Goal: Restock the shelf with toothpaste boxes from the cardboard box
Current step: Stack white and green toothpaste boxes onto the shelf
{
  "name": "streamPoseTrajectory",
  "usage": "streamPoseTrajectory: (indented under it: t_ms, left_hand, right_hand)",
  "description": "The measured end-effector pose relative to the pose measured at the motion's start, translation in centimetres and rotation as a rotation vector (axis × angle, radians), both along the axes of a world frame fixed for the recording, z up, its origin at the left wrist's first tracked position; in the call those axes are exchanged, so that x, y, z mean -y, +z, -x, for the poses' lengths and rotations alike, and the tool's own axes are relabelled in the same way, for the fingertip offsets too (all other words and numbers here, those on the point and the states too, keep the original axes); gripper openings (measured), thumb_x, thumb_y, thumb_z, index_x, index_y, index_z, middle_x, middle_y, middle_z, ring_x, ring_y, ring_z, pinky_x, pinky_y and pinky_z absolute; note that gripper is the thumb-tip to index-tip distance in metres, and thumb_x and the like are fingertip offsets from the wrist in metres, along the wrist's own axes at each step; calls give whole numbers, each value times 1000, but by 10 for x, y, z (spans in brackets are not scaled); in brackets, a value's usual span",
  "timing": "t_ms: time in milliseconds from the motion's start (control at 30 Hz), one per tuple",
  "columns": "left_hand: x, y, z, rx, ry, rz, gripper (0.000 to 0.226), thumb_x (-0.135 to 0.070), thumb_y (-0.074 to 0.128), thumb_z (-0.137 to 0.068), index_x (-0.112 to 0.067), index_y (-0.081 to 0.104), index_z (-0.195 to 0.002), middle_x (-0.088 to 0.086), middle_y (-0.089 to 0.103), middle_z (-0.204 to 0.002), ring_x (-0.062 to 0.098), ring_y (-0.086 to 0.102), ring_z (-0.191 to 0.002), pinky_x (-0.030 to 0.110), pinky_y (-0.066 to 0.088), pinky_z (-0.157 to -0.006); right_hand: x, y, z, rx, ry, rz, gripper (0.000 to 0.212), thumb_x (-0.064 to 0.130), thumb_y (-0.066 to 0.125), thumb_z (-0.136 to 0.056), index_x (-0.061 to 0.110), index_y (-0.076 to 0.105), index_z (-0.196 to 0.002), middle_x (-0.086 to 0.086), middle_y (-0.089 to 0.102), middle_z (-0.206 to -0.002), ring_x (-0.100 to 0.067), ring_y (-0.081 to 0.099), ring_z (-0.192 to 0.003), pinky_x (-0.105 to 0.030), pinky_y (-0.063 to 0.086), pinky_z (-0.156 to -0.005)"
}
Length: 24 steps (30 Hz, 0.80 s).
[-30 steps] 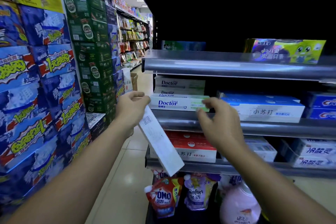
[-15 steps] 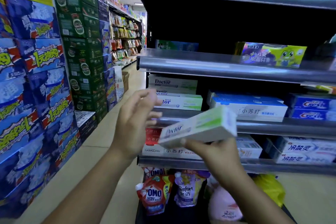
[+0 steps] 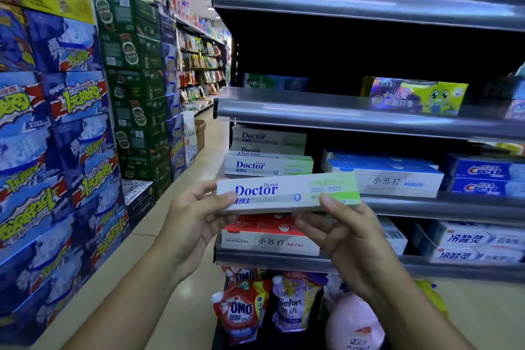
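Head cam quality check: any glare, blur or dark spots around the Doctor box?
Head view: Doctor box print reads clearly; glare streaks the metal shelf edge; upper bay is almost black; Crest boxes at right are smeared; shelf lines bow, wide-angle.

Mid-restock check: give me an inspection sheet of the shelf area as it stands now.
Surface: metal shelf, tiers partly stocked.
Job's things: Doctor toothpaste box held level before the shelf; Doctor boxes stacked on the tier behind it.
Clutter: detergent pouches below the lowest tier.
Hands: left hand and right hand hold the box, thumbs on its front.
Cables: nothing seen.
Surroundings: stacked cartons line the aisle on the left.
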<state>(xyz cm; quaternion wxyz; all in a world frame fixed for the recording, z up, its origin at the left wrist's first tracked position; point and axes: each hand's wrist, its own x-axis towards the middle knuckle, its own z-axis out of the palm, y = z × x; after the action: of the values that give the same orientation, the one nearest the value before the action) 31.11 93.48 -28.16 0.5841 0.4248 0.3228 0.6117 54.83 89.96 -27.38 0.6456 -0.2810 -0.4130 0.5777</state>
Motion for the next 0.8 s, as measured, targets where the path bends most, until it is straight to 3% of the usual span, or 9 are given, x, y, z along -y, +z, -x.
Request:
streamPoseTrajectory:
  t_ms: [167, 300, 400, 500, 600, 700, 800]
  left_hand:
    - [-6, 6, 3, -20, 145, -112, 59, -11, 83, -64, -5, 58, -117, 19, 77, -104, 28, 77, -88, 29, 62, -68]
    - [-35, 22, 5, -88, 228, -232, 46, -5, 85, -69, -7, 62, -109, 13, 79, -101, 25, 77, -89, 27, 61, -71]
    - [-67, 31, 9, -233, 316, -260, 38, 1, 85, -76, -13, 67, -107, 5, 80, -101, 18, 78, -91, 26, 61, -75]
    - [-96, 32, 8, -314, 418, -255, 39, -3, 88, -75, -22, 70, -105, -1, 78, -103, 4, 75, -88, 24, 61, -78]
    - [-121, 34, 7, -386, 493, -291, 48, -9, 88, -77, -17, 70, -120, -6, 72, -107, -7, 70, -89, 13, 57, -79]
    - [-142, 32, 4, -558, 521, -239, 54, -17, 88, -79, -13, 68, -128, -3, 71, -112, 7, 68, -99, 27, 55, -89]
    - [-152, 23, 2, -676, 500, -175, 44, -19, 87, -81, -17, 71, -122, -6, 73, -113, 13, 69, -98, 24, 51, -78]
  right_hand:
    - [-13, -3, 1, -14, -352, 31, 43, -4, 78, -77, 9, 55, -111, -26, 72, -110, -35, 75, -94, -34, 63, -75]
    - [-41, 18, 4, 296, -543, -60, 34, 7, 85, -78, 14, 67, -106, -10, 73, -110, -29, 73, -102, -47, 60, -89]
    - [-67, 41, 4, 462, -632, -80, 25, 13, 84, -80, 27, 72, -97, 6, 74, -97, -22, 73, -92, -44, 61, -82]
    - [-95, 57, 6, 550, -616, -59, 14, 12, 78, -86, 24, 74, -92, 2, 75, -89, -13, 66, -66, -35, 55, -63]
    - [-117, 61, 6, 609, -606, -10, 16, 4, 66, -91, 20, 70, -89, -9, 75, -89, -10, 59, -45, -27, 44, -44]
    - [-131, 52, 6, 759, -594, 78, 23, 1, 57, -89, 22, 67, -90, -5, 74, -81, -18, 64, -45, -26, 44, -41]
    - [-135, 38, 8, 881, -506, 155, 31, -2, 50, -89, 23, 66, -99, -9, 72, -73, -24, 64, -44, -26, 46, -40]
